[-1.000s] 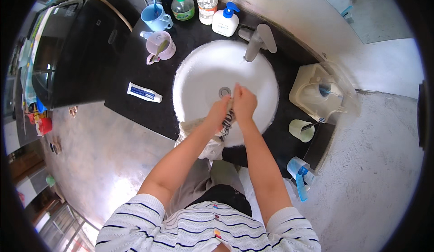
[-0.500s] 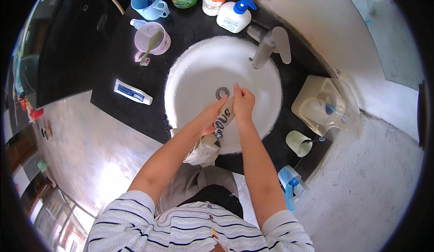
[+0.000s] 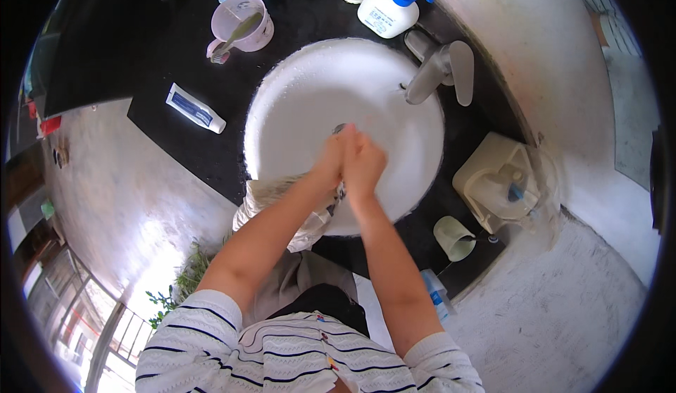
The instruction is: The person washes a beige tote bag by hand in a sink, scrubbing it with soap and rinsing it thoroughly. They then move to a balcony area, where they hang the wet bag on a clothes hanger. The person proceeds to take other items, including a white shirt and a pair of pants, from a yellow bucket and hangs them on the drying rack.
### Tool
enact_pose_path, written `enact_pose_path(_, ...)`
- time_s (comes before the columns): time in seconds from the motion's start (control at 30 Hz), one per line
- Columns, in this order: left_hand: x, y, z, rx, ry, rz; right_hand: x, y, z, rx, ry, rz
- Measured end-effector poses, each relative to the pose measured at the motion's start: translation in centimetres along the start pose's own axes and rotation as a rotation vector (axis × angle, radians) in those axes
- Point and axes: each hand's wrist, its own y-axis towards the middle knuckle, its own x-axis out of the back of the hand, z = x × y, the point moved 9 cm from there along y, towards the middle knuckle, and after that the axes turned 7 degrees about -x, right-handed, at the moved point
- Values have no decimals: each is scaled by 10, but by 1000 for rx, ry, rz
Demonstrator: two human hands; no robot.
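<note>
Over the white washbasin (image 3: 296,104), my left hand (image 3: 329,159) and my right hand (image 3: 366,162) are pressed together, both closed round a cream cloth (image 3: 264,196). The cloth's loose part bunches beneath my left forearm and hangs across the basin's near rim. Dark lettering on it is mostly hidden by my hands. Some motion blur softens my fingers, which are close to the drain. The grey tap (image 3: 440,72) stands at the basin's far right, with no water seen running.
Left of the basin, a toothpaste tube (image 3: 196,108) lies on the black counter (image 3: 225,160). Behind it is a pink mug (image 3: 232,16) with a toothbrush (image 3: 239,32). A white pump bottle (image 3: 386,14) stands at the back. To the right are a beige container (image 3: 486,171) and a pale green cup (image 3: 453,238).
My hands have come closer together and cover more of the lettered part of the cloth. More of the cloth now shows left of my left forearm. The whole view has shifted slightly.
</note>
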Motion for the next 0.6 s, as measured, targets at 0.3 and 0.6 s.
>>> enact_pose_path(0.3,-1,-5,15,131,-24,10,4,-4,-17,-69,13,83)
enact_pose_path(0.6,-1,-18,-19,-45,-106,-22,-24,28,-104,-716,888,469)
